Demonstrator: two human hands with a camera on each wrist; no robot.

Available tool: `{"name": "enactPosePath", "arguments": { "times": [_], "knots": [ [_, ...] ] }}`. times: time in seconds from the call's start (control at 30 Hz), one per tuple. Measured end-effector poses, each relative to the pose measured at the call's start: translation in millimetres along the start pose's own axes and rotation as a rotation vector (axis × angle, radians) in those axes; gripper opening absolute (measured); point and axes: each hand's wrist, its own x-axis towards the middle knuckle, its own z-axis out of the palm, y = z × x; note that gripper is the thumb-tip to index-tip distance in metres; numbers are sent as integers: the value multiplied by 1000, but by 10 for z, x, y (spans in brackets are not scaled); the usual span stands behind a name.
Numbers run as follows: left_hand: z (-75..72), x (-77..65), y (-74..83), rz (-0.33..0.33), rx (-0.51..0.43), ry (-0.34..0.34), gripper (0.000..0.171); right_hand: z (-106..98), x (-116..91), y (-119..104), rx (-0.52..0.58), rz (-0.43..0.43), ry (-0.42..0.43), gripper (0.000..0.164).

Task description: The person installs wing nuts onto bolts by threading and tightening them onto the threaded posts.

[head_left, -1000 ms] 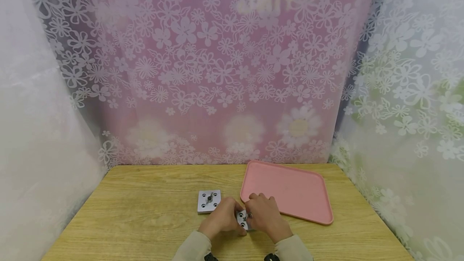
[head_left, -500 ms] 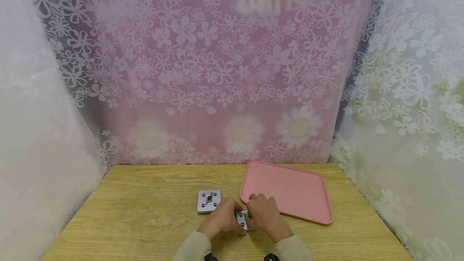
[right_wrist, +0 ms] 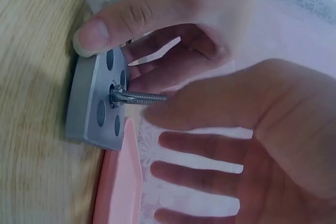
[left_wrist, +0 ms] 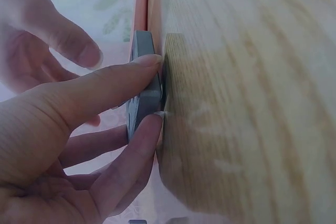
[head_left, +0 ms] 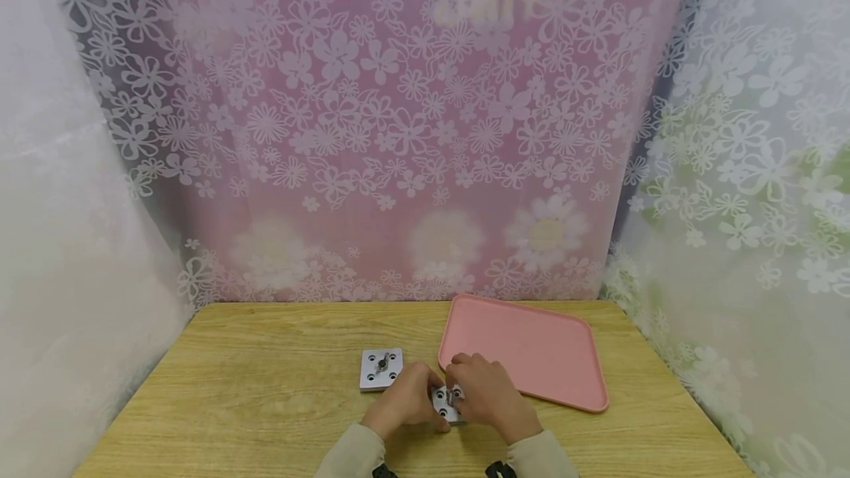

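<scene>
My left hand (head_left: pixel 408 393) grips the edge of a square metal plate (right_wrist: pixel 94 108) that has several round holes. Its thumb and fingers hold the plate's rim low over the wooden table, as the left wrist view shows. From the plate's centre sticks out a threaded bolt (right_wrist: pixel 144 98), with a wing nut (right_wrist: pixel 116 95) near its base. My right hand (head_left: pixel 488 397) is beside the plate, its fingers loosely extended. In the right wrist view its thumb overlaps the bolt's tip; whether they touch is unclear. Further left lies a second such plate (head_left: pixel 367 382) with its own wing nut (head_left: pixel 383 364).
A pink tray (head_left: pixel 531 345) lies at an angle on the right of the wooden table (head_left: pixel 265 375), just beyond my right hand. Flowered curtains (head_left: pixel 398 131) hang behind the table and at both sides.
My right hand's fingers have come off the wing nut they covered half a second ago, so it shows again. My left hand keeps its grip on the plate.
</scene>
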Motion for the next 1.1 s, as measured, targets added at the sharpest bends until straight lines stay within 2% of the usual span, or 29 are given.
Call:
{"name": "enactPosePath", "arguments": {
  "times": [0.13,0.27,0.43,0.73,0.87,1.0,1.1],
  "knots": [
    [3,8,-7,-7,-12,-4,43,6,13,-4,25,-47,-7,27],
    [3,7,-5,7,-11,0,40,48,36,-16,39,-30,-41,34],
    [6,4,1,11,4,4,41,90,45,-22,31,10,-39,28],
    [-13,18,16,-10,-19,-19,45,146,46,-9,-45,7,51,15],
    [-7,16,14,-4,-4,-13,50,173,53,-12,-51,33,63,11],
    [-7,8,17,4,-2,-7,47,188,55,-20,-66,56,63,10],
    [-8,7,14,6,-8,-6,44,194,54,-31,-88,67,76,16]
  ]
}}
